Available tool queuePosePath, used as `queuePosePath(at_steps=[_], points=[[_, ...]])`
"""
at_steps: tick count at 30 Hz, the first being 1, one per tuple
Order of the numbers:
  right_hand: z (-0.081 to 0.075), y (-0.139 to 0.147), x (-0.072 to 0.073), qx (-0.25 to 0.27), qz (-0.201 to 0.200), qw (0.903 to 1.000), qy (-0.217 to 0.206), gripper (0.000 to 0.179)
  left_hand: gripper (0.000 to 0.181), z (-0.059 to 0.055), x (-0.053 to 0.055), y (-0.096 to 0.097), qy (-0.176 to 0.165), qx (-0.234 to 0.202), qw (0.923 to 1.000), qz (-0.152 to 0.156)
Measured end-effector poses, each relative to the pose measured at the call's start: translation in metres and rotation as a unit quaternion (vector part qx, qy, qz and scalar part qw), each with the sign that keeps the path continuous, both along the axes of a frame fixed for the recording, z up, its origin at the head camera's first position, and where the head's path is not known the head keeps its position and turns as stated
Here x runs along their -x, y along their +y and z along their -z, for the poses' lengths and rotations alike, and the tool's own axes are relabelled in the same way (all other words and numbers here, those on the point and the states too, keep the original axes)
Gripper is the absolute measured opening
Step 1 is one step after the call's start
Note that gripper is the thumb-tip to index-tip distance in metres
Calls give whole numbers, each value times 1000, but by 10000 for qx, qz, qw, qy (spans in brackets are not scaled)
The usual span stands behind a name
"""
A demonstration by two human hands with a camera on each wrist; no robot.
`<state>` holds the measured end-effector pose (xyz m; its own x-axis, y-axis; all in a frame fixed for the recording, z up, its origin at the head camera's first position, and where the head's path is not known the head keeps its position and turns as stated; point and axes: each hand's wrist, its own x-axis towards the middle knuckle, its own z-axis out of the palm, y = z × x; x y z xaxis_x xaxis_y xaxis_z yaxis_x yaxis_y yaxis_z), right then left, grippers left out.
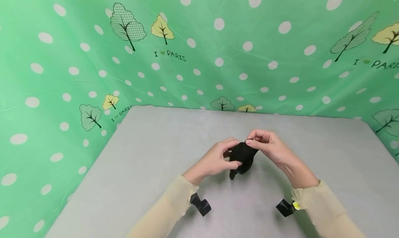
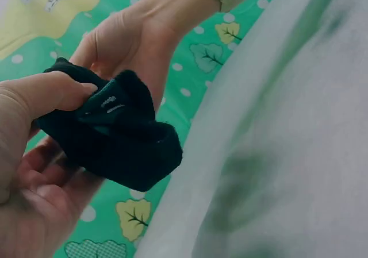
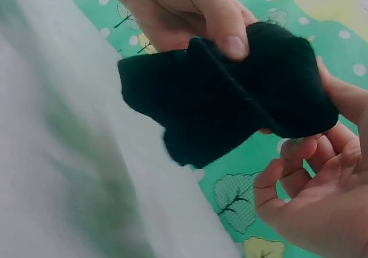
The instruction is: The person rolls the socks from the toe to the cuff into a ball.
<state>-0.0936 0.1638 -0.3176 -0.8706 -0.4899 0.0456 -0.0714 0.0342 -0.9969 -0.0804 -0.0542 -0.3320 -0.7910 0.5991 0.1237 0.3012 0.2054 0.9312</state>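
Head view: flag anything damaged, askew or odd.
The left cuff and right cuff look odd: their edges are uneven and ragged, possibly frayed or just ruffled. The black cloth, gripped by the left hand and pinched by the right hand, shows no clear damage.

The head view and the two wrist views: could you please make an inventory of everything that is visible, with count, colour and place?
Cloth item: 1, black, between the two hands, above the table; its exact type is unclear
Table: 1, light grey, below the hands
Backdrop: green with white dots, printed trees and "I PARIS" lettering, behind and beside the table
Wrist devices: 2, black, one by each wrist
Patch: 1, yellow, beside the right wrist's device
Sleeves: 2, cream, on the forearms
Left hand: 1, bare, gripping the item's side
Right hand: 1, bare, pinching its upper end in the head view
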Motion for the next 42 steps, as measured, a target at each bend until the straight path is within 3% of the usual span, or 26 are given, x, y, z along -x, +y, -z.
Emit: queuePosePath(at_steps=[6, 10, 13, 17, 21, 25, 29, 33, 36, 39, 42], points=[[12, -4, 1, 1248, -825, 9873, -541, 27, 41, -8, -9, -4, 73, -463, 9983, -355], [11, -5, -2, 1563, -745, 9830, -607, 28, 44, -14, -12, -3, -47, -614, 9974, -385], [5, -6, -4, 1430, -315, 9883, -430, 27, 40, -15, -13, 0, -95, -417, 9987, -266], [-4, -8, -7, 1010, 315, 9943, 146, 24, 41, -15, -12, 4, -13, -208, 9998, -27], [-8, -12, -7, 858, 498, 9947, 269, 23, 44, -13, -13, 4, -2, -549, 9985, 36], [-5, -18, -8, 1024, 259, 9939, -310, 23, 42, -9, -19, 3, -206, -1220, 9922, -138], [-2, -24, -9, 1191, 75, 9858, -1178, 24, 42, -6, -24, 3, -227, -1578, 9862, -442], [-4, -26, -10, 1280, -2, 9726, -1941, 25, 50, -8, -28, 3, 41, -1534, 9859, -661], [-6, -26, -8, 1249, 59, 9670, -2218, 25, 51, -10, -28, 3, 363, -1310, 9876, -783], [-8, -27, -7, 898, 486, 9739, -2027, 22, 44, -11, -26, 5, 752, -922, 9879, -991], [-8, -28, -11, 14, 1313, 9840, -1205, 17, 41, -12, -22, 5, 1067, -715, 9821, -1379]])
